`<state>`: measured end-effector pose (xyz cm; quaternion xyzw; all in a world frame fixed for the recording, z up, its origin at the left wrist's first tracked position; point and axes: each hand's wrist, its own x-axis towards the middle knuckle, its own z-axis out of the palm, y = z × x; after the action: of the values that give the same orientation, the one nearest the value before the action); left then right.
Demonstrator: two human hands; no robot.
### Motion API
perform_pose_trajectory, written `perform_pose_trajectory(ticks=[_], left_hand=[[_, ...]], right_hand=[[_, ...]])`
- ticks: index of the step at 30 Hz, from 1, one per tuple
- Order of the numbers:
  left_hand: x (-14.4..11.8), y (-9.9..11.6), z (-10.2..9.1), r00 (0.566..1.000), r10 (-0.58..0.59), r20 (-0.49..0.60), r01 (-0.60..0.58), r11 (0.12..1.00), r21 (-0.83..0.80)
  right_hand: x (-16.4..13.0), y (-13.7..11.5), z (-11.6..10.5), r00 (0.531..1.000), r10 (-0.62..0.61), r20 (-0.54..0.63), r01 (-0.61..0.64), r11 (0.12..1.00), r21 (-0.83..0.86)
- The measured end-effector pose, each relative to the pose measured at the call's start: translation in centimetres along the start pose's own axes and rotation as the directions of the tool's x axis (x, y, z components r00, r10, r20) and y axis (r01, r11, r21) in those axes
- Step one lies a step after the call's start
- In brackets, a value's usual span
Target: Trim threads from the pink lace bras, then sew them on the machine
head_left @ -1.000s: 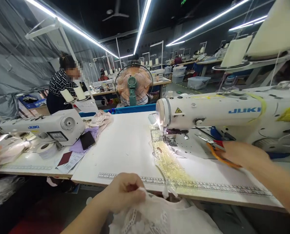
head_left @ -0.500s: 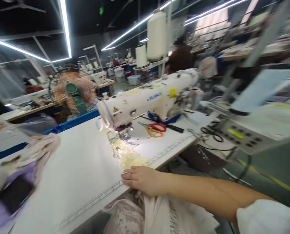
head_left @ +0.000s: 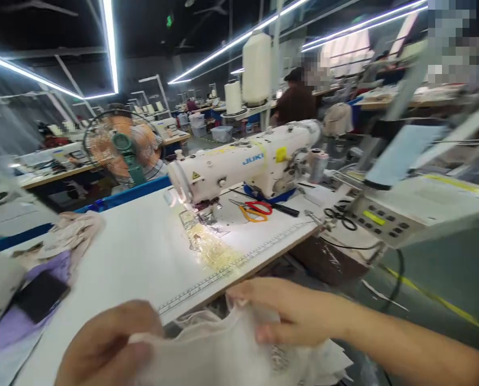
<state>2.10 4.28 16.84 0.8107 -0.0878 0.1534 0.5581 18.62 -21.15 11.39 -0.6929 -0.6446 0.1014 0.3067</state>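
Note:
A cream fabric garment (head_left: 199, 348) with lace-like patches stretches between my two hands in front of the table's edge. My left hand (head_left: 110, 343), a little blurred, pinches its left end between thumb and fingers. Higher up on the right, my right hand (head_left: 287, 311) grips the cloth's upper edge, fingers closed on it. Beyond them stands a white JUKI sewing machine (head_left: 243, 161), its needle area lit. Yellowish clear tape (head_left: 213, 249) covers the tabletop in front of the needle. Scissors with red and orange handles (head_left: 255, 210) lie beside the machine bed.
On the left of the white table (head_left: 130, 241) lie crumpled beige cloth (head_left: 72, 236), purple cloth and a black phone (head_left: 42, 295). A control box (head_left: 384, 220) stands on the right. Thread cones (head_left: 257, 69) and a fan (head_left: 122, 145) are behind. Another person (head_left: 297, 99) sits farther back.
My left hand has come into view and holds the cloth. My right hand has moved off the table edge, down and to the right, and now grips the raised garment.

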Motion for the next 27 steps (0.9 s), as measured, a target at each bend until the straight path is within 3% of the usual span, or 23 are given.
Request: perform_pose_trajectory(ticks=[2, 6, 10, 15, 18, 21, 24, 27], left_hand=[[0.3, 0.1, -0.3, 0.998, -0.022, -0.059, 0.02, 0.999, -0.04], [0.5, -1.3, -1.8, 0.953, -0.182, -0.244, 0.169, 0.983, -0.073], [-0.2, -3.3, -2.9, 0.865, -0.272, -0.423, 0.25, 0.962, -0.107], [0.7, -5.3, -3.7, 0.81, -0.326, -0.488, 0.298, 0.945, -0.136], [2.0, -5.8, -4.7, 0.784, -0.326, -0.529, 0.412, 0.91, 0.049], [3.4, -6.1, -6.3, 0.787, -0.337, -0.517, 0.527, 0.803, 0.278], [5.0, -6.5, -8.9, 0.811, -0.384, -0.441, 0.559, 0.73, 0.393], [6.9, -7.3, -12.1, 0.83, -0.406, -0.383, 0.557, 0.637, 0.533]], right_hand=[[2.2, -0.7, 2.2, 0.999, -0.018, 0.049, 0.012, 0.994, 0.11], [4.8, 0.5, 4.9, 1.0, -0.012, -0.004, 0.013, 0.996, 0.086], [5.9, 2.7, 5.1, 0.987, -0.117, -0.108, 0.115, 0.993, -0.029], [6.9, 5.1, 4.0, 0.986, -0.104, -0.128, 0.098, 0.994, -0.05], [8.0, 6.5, 3.2, 0.994, 0.042, -0.099, -0.047, 0.998, -0.045], [9.6, 7.1, 2.7, 0.977, 0.212, 0.033, -0.21, 0.976, -0.06], [11.5, 7.3, 2.6, 0.962, 0.221, 0.16, -0.215, 0.975, -0.054], [13.3, 7.3, 2.9, 0.961, 0.179, 0.213, -0.177, 0.984, -0.029]])
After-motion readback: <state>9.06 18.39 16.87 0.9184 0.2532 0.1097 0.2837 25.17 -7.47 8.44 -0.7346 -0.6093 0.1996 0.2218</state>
